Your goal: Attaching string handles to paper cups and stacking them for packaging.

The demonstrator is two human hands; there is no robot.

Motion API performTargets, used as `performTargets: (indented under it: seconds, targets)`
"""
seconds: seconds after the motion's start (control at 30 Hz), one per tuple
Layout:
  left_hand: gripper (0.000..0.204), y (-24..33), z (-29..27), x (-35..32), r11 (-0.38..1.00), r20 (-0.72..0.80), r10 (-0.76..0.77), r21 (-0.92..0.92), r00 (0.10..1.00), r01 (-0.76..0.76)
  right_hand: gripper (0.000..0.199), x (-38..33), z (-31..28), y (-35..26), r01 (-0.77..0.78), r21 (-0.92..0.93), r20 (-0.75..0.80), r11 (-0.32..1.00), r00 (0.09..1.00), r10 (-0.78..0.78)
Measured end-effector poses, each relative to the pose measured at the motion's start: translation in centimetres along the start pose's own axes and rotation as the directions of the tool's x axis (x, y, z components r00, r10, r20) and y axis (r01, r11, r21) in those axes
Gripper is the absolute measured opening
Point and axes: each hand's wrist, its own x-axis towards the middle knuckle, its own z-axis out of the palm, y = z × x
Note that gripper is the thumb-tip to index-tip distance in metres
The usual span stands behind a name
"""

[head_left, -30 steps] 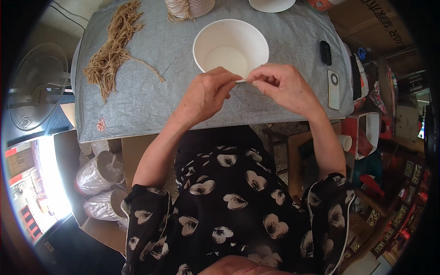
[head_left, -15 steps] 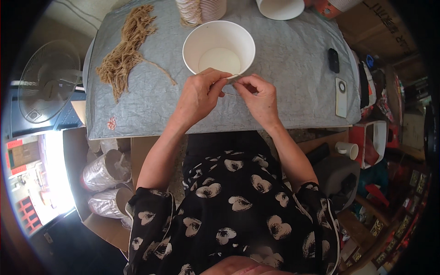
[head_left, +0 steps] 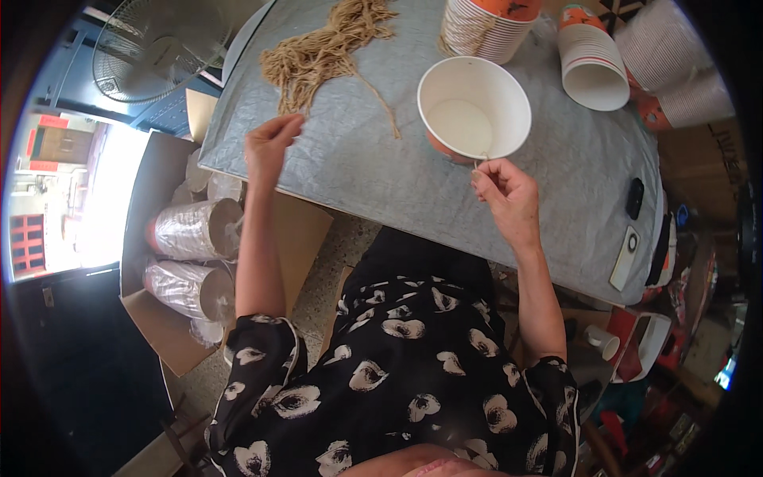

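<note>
A white-lined paper bucket (head_left: 509,119) with an orange outside stands on the table, its mouth facing up. At its near rim my right hand (head_left: 509,195) is closed, pinching a short piece of thin tan cord (head_left: 476,165) between thumb and fingers. A bit of cord also shows just inside the rim. My left hand (head_left: 270,149) is apart from the bucket, over the table's near-left edge. Its fingers are bent and drawn together, with nothing visible in them. Just beyond that hand lies a loose bundle of tan cords (head_left: 318,60), one strand trailing to the right.
Stacked paper buckets (head_left: 486,32) stand behind the single one, with more stacks (head_left: 592,67) at the far right. A black object (head_left: 635,199) and a white phone-like object (head_left: 625,258) lie on the right. Left of the table, a carton (head_left: 151,318) holds wrapped bucket stacks. A fan (head_left: 163,52) stands beyond.
My left hand has left the bucket rim and moved left toward the cord bundle. My right hand stays at the rim with the cord. The whole view has turned and shifted left.
</note>
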Motion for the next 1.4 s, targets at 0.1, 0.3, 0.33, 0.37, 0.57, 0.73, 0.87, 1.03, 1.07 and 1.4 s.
performTargets:
  seconds: [0.1,0.3,0.33,0.37,0.57,0.73,0.87,1.03,1.07,1.4]
  targets:
    - [0.021,-4.0,-6.3,1.4,0.974,-0.064,-0.079,0.206,0.995,0.09,0.012,0.0,0.5,-0.9,-0.048,0.056,0.006,0.997,0.999,0.048]
    - [0.025,-4.5,-8.6,2.7,0.747,-0.011,-0.015,0.665,1.0,0.018,0.009,-0.4,-0.3,-0.1,-0.042,0.062,0.016,0.997,0.999,0.041]
    - [0.025,-3.5,-8.2,2.6,0.572,-0.045,0.012,0.819,0.999,0.03,0.009,-0.4,-0.3,0.0,-0.046,0.055,0.0,0.997,0.999,0.046]
    - [0.026,-2.5,-7.6,2.4,0.372,-0.068,0.049,0.927,0.996,0.045,0.008,-0.3,-0.2,-0.1,-0.052,0.06,0.008,0.997,0.999,0.052]
    - [0.017,2.9,-1.3,0.3,0.491,0.041,0.354,0.842,0.934,-0.224,0.005,-0.4,0.0,-0.6,-0.019,-0.06,-0.025,0.998,1.0,0.018]
    - [0.033,13.8,9.9,-5.5,0.854,0.575,0.454,-0.064,0.68,-0.516,0.008,-1.1,-0.4,-1.3,0.005,-0.154,-0.032,0.988,0.999,-0.01]
    - [0.041,14.5,15.2,-6.7,0.641,0.693,0.574,-0.048,0.437,-0.766,0.01,-1.4,-0.8,-2.0,0.044,-0.203,-0.012,0.978,0.999,-0.048]
    - [0.032,14.7,16.1,-6.0,0.742,0.792,0.46,-0.096,0.4,-0.663,0.006,-1.0,-3.1,-3.9,0.113,-0.373,0.056,0.921,0.993,-0.099]
    - [0.029,14.6,16.0,-5.8,0.731,0.786,0.478,-0.108,0.393,-0.674,0.006,-0.7,-3.6,-4.5,0.127,-0.383,0.106,0.915,0.99,-0.093]
    - [0.029,15.2,16.0,-5.0,0.776,0.806,0.362,0.018,0.468,-0.63,0.009,1.3,-6.6,-10.4,0.197,-0.583,0.285,0.788,0.958,-0.028]
